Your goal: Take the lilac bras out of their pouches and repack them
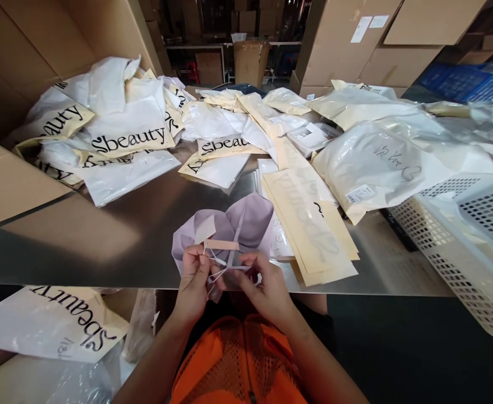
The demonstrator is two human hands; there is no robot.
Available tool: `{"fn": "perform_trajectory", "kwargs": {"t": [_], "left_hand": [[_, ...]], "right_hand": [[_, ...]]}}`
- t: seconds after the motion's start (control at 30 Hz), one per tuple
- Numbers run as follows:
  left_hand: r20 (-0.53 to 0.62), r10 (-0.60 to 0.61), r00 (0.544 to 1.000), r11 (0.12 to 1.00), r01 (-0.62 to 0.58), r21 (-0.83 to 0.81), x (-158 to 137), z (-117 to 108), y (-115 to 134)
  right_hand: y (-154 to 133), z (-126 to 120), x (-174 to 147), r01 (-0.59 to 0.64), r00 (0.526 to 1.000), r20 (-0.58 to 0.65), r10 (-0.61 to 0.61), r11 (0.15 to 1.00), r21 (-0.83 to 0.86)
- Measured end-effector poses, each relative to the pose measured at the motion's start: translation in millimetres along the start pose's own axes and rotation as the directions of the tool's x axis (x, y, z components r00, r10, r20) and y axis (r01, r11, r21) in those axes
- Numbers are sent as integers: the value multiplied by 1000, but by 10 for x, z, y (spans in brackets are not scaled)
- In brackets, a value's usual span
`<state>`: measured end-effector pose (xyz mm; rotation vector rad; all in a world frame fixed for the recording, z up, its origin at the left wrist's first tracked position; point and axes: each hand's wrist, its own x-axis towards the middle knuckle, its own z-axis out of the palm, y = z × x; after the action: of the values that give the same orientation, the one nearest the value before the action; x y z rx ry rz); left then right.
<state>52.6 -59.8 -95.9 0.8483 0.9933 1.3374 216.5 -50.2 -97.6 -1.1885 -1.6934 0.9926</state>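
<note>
A lilac bra [248, 221] with moulded cups lies at the table's front edge, under both hands. My left hand [194, 275] is closed in a pinch on the bra's edge, near the white tag string [217, 261]. A narrow pink hang tag [221, 245] and a pale square tag [205, 229] rest against the fabric. From the other side, my right hand [265, 283] grips the bra with thumb and fingers around its lower band. The fingertips partly hide where the string meets the fabric.
Flat cream and clear printed bags [309, 224] lie right of the bra. Filled bags [128, 126] spill from a carton [17, 177] at left. A stuffed bag [368, 163] leans by a white perforated basket [460, 264]. More bags [61, 325] sit below the table edge.
</note>
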Motion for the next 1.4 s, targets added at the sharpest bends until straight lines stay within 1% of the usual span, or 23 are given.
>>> {"fn": "perform_trajectory", "kwargs": {"t": [0.03,0.1,0.2,0.27,0.33,0.43,0.6,0.67,0.7,0.77,0.83,0.87,0.9,1.0,1.07,1.13,1.2,1.27,1.33,1.4], "left_hand": [[-13,1,1000,1000,0,6,2,-2,-7],[-41,-22,999,999,23,26,6,10,-16],[-82,-55,995,996,60,69,2,56,-14],[-109,-36,993,991,49,122,-7,88,-4],[-120,-18,993,982,40,183,-18,116,11],[-127,-8,992,966,41,256,-35,156,31],[-134,25,991,954,16,300,-72,208,40],[-134,55,989,904,7,428,-91,199,59],[-128,81,988,851,-2,526,-98,187,77],[-65,125,990,699,-42,714,-103,158,129],[35,126,991,553,-100,827,-94,130,186],[80,115,990,507,-128,853,-86,120,209],[111,107,988,480,-149,864,-78,112,227],[146,107,983,468,-179,865,-62,103,241],[164,117,979,459,-200,866,-65,110,228],[155,148,977,423,-204,883,-75,126,209],[99,160,982,392,-155,907,-86,143,187],[65,152,986,375,-119,919,-91,150,164],[95,149,984,366,-144,919,-88,142,143],[123,132,984,360,-163,919,-78,129,132]], "right_hand": [[8,6,0,-15,1000,-25,15,1000,-1],[9,11,-1,10,999,-46,-11,1000,-28],[-13,18,-13,104,988,-110,-111,992,-67],[-29,28,-30,153,971,-172,-164,985,-75],[-43,39,-50,195,957,-197,-213,975,-105],[-59,59,-70,270,931,-190,-312,938,-218],[-51,109,-51,333,880,-162,-447,821,-463],[-34,128,-39,336,866,-162,-474,789,-515],[-24,136,-35,330,863,-167,-476,783,-527],[-7,144,-34,314,870,-174,-462,789,-528],[2,140,-39,315,880,-159,-448,799,-511],[2,132,-43,325,884,-141,-446,802,-502],[-3,122,-46,331,889,-120,-441,803,-495],[-40,70,-58,313,921,-65,-384,830,-461],[-73,26,-67,265,956,-18,-292,890,-372],[-99,-18,-77,185,983,54,-177,951,-249],[-110,-58,-81,87,990,122,-67,981,-171],[-111,-92,-75,9,988,153,15,988,-154],[-108,-120,-57,-40,987,150,64,987,-156],[-108,-140,-36,-61,988,130,85,983,-172]]}}
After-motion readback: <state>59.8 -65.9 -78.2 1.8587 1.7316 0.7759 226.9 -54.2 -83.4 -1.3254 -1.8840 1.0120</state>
